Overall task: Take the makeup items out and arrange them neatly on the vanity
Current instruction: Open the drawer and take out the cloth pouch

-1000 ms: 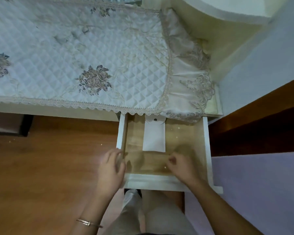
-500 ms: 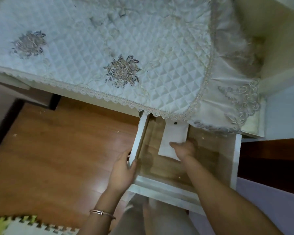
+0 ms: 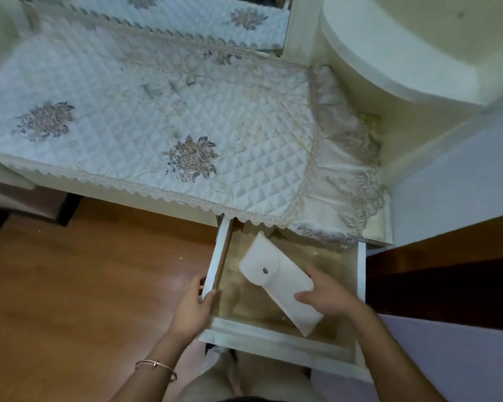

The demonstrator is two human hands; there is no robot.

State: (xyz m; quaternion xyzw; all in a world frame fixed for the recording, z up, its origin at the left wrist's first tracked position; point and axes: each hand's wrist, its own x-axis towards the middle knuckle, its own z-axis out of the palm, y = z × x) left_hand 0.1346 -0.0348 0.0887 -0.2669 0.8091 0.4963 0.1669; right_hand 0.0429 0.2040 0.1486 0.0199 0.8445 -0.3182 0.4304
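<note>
A white pouch (image 3: 276, 281) with a flap and a dark snap button lies at a slant over the open wooden drawer (image 3: 361, 274) of the vanity. My right hand (image 3: 324, 294) holds the pouch near its lower half, thumb across its top face, fingers behind it. My left hand (image 3: 193, 307) grips the drawer's left side wall (image 3: 217, 256). The vanity top carries a quilted white cloth (image 3: 145, 117) with embroidered flowers and a lace border.
A mirror edge (image 3: 215, 21) stands at the back of the vanity, and a rounded cream shelf (image 3: 404, 53) rises at the right. Wooden floor (image 3: 84, 285) lies to the left, a pale purple mat (image 3: 462, 358) at the lower right. My legs are below the drawer.
My right hand reached deeper into the drawer, took the pouch and drew it out toward me, turning it slantwise. My left hand stayed on the drawer's left wall. The view shifted.
</note>
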